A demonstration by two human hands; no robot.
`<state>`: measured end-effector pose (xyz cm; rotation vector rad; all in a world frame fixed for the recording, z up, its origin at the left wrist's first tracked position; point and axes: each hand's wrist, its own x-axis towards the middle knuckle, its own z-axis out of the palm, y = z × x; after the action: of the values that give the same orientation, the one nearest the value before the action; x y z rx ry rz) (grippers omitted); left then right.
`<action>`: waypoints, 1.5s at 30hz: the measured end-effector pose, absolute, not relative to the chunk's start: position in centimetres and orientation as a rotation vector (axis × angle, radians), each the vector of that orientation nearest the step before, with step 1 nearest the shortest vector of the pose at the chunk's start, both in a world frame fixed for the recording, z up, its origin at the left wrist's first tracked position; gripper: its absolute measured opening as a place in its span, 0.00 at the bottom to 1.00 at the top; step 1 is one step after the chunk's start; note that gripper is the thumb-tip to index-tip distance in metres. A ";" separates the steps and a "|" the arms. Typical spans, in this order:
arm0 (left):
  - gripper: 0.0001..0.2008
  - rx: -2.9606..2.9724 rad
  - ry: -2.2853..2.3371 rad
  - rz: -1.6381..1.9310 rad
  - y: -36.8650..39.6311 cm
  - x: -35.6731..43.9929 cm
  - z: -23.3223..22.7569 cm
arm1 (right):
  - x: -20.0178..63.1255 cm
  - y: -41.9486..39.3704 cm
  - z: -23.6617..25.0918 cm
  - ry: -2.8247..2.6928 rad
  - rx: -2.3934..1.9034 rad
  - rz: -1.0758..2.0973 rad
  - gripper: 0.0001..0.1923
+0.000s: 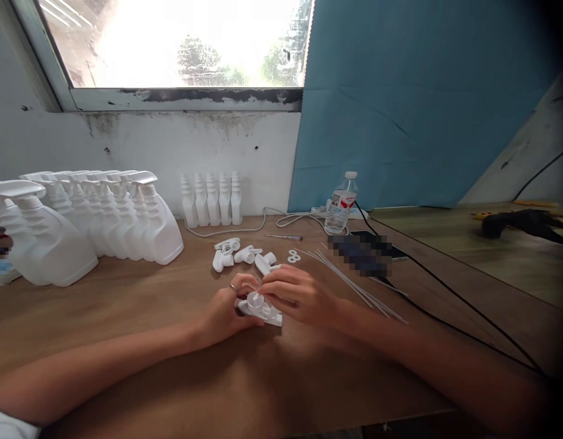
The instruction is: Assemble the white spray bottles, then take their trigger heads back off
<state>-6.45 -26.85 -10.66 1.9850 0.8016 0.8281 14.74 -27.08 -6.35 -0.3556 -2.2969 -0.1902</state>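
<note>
Both my hands meet over the middle of the wooden table (125,305). My left hand (226,311), with a ring on one finger, grips a white spray trigger head (260,308) from the left. My right hand (294,296) closes on the same trigger head from the right, fingers on its top. Just beyond my hands lie a few loose white trigger heads (238,253) and two small white rings (294,256). A bundle of thin white dip tubes (354,283) lies to the right of my right hand.
Several white spray bottles (102,222) with triggers stand at the left, several capless white bottles (212,198) by the wall. A water bottle (341,204), a dark phone (368,250), a small screwdriver (285,237), white and black cables (446,292) lie at back right.
</note>
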 end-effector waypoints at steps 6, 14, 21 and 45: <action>0.27 2.067 0.760 0.841 -27.0 -6.8 -10.6 | 14.8 -27.6 -7.0 -2.423 -0.364 -0.182 0.10; 0.12 2.394 0.842 0.783 -27.1 -8.0 -10.2 | 14.9 -28.2 -6.7 -2.476 -0.477 -0.021 0.06; 0.07 2.544 0.686 0.821 -26.8 -8.1 -10.1 | 15.0 -28.5 -6.0 -2.542 -0.525 0.030 0.08; 0.11 2.466 0.746 0.784 -26.6 -7.4 -9.7 | 26.8 -22.2 -2.2 -2.314 -2.396 0.679 0.12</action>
<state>-7.36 -26.61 -9.70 2.4663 0.7457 0.7842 26.82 -22.22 -2.23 -2.3960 -2.3141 0.6788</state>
